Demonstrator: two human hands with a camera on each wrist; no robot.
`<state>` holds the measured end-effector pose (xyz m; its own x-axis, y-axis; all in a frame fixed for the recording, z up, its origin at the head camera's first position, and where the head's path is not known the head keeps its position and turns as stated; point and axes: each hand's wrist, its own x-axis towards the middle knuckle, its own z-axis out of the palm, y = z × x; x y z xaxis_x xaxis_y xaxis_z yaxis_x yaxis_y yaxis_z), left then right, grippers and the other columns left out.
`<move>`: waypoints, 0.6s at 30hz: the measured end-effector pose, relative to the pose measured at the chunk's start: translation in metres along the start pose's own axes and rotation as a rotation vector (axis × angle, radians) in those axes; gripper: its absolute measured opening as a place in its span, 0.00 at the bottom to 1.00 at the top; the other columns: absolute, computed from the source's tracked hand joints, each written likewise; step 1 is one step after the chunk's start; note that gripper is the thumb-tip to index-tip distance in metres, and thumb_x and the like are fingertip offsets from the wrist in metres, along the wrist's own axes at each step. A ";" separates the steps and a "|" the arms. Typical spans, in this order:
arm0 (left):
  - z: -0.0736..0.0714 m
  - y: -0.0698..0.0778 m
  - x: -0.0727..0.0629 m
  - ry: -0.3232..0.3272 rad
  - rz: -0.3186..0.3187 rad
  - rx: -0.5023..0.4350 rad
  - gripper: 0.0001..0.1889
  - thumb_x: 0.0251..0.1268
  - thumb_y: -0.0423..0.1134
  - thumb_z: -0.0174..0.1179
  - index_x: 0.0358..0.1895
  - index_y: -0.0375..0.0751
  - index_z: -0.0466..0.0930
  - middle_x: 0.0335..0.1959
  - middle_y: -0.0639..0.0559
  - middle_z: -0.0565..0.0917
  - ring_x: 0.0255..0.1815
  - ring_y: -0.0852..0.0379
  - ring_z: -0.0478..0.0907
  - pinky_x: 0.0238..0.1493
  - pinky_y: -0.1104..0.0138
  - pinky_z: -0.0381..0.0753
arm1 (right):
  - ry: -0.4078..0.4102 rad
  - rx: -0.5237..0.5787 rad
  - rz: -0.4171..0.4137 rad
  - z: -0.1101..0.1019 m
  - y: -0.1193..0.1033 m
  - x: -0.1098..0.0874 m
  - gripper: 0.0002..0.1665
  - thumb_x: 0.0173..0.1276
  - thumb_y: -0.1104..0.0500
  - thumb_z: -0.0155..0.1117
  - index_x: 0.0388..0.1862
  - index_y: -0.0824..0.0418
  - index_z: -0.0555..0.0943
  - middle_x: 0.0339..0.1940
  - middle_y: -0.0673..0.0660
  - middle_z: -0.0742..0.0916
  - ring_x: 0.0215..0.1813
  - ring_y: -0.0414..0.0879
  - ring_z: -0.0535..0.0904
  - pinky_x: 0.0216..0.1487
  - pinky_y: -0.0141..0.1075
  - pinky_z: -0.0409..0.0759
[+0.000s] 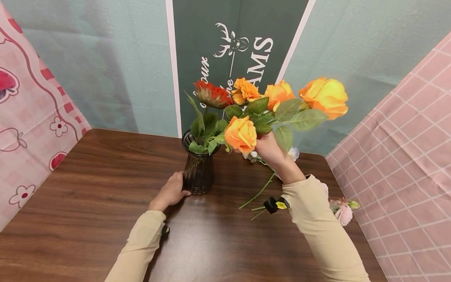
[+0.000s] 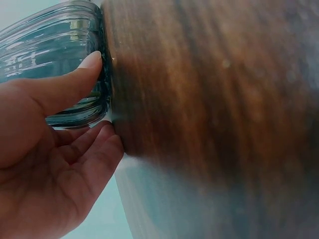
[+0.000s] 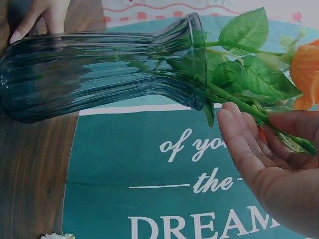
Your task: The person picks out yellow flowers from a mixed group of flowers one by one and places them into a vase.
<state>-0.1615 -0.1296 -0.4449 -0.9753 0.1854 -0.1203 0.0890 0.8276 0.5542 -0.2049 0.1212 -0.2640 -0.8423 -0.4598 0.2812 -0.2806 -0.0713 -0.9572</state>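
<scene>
A dark ribbed glass vase (image 1: 198, 172) stands upright on the table, flared at its rim. My left hand (image 1: 172, 190) holds it low at the base; in the left wrist view the thumb (image 2: 82, 82) lies across the glass, with the fingers round the other side. Above and right of the rim, my right hand (image 1: 273, 150) pinches a green stem (image 3: 237, 102) between thumb and fingers. Leaves and stems reach into the vase's mouth. Around them are orange roses (image 1: 240, 134), an orange ruffled flower (image 1: 244, 91) and a red flower (image 1: 213, 95). Leaves partly hide the right fingers in the head view.
Cut green stems (image 1: 258, 194) lie on the wooden table (image 1: 105, 184) right of the vase. A pink flower (image 1: 344, 215) and a pale bluish flower (image 1: 293, 153) lie near the right edge, partly behind the right arm. Hanging cloths (image 1: 141, 70) enclose the back and sides.
</scene>
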 end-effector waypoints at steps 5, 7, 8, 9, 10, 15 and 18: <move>0.000 -0.001 0.001 -0.004 -0.002 0.001 0.37 0.59 0.38 0.62 0.63 0.19 0.52 0.57 0.28 0.62 0.61 0.34 0.58 0.60 0.49 0.61 | 0.040 -0.030 0.010 0.002 0.002 0.001 0.23 0.62 0.78 0.49 0.57 0.76 0.65 0.44 0.51 0.78 0.47 0.40 0.75 0.47 0.31 0.74; -0.001 -0.001 0.001 -0.006 -0.004 0.001 0.37 0.59 0.38 0.61 0.63 0.19 0.52 0.57 0.28 0.62 0.62 0.34 0.58 0.60 0.49 0.61 | 0.025 -0.009 0.018 0.002 0.001 0.001 0.21 0.63 0.78 0.49 0.56 0.76 0.66 0.43 0.52 0.78 0.44 0.41 0.76 0.45 0.33 0.77; -0.001 -0.001 0.001 -0.007 -0.005 0.002 0.37 0.59 0.38 0.61 0.63 0.19 0.52 0.58 0.28 0.62 0.62 0.34 0.58 0.60 0.49 0.61 | 0.015 0.001 0.021 0.002 0.001 0.002 0.20 0.64 0.77 0.48 0.55 0.75 0.67 0.42 0.53 0.79 0.43 0.42 0.77 0.43 0.34 0.78; -0.001 -0.001 0.001 -0.008 -0.007 0.002 0.37 0.59 0.38 0.61 0.63 0.19 0.52 0.58 0.27 0.62 0.62 0.34 0.58 0.60 0.49 0.61 | 0.008 0.005 0.021 0.002 0.001 0.002 0.19 0.64 0.77 0.48 0.55 0.75 0.68 0.41 0.53 0.79 0.42 0.42 0.78 0.42 0.34 0.78; -0.001 -0.002 0.001 -0.009 -0.008 0.003 0.37 0.59 0.38 0.61 0.63 0.19 0.52 0.58 0.27 0.62 0.62 0.34 0.57 0.60 0.49 0.61 | 0.003 0.015 0.024 0.002 0.001 0.002 0.18 0.64 0.76 0.48 0.54 0.74 0.68 0.41 0.53 0.79 0.41 0.42 0.78 0.41 0.35 0.79; -0.001 -0.002 0.001 -0.008 -0.007 0.003 0.37 0.59 0.38 0.61 0.63 0.19 0.52 0.58 0.28 0.62 0.62 0.34 0.58 0.60 0.49 0.61 | 0.005 0.018 0.021 0.002 0.002 0.003 0.19 0.65 0.76 0.48 0.55 0.74 0.68 0.42 0.52 0.79 0.44 0.41 0.77 0.43 0.34 0.78; -0.001 -0.001 0.001 -0.001 -0.001 0.003 0.37 0.59 0.38 0.62 0.63 0.19 0.52 0.57 0.28 0.62 0.61 0.34 0.58 0.60 0.49 0.61 | 0.013 0.015 0.024 0.002 0.003 0.004 0.20 0.64 0.77 0.48 0.56 0.77 0.66 0.41 0.51 0.79 0.42 0.41 0.78 0.42 0.34 0.79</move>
<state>-0.1628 -0.1313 -0.4448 -0.9751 0.1854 -0.1215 0.0888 0.8291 0.5520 -0.2077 0.1171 -0.2661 -0.8548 -0.4501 0.2585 -0.2529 -0.0738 -0.9647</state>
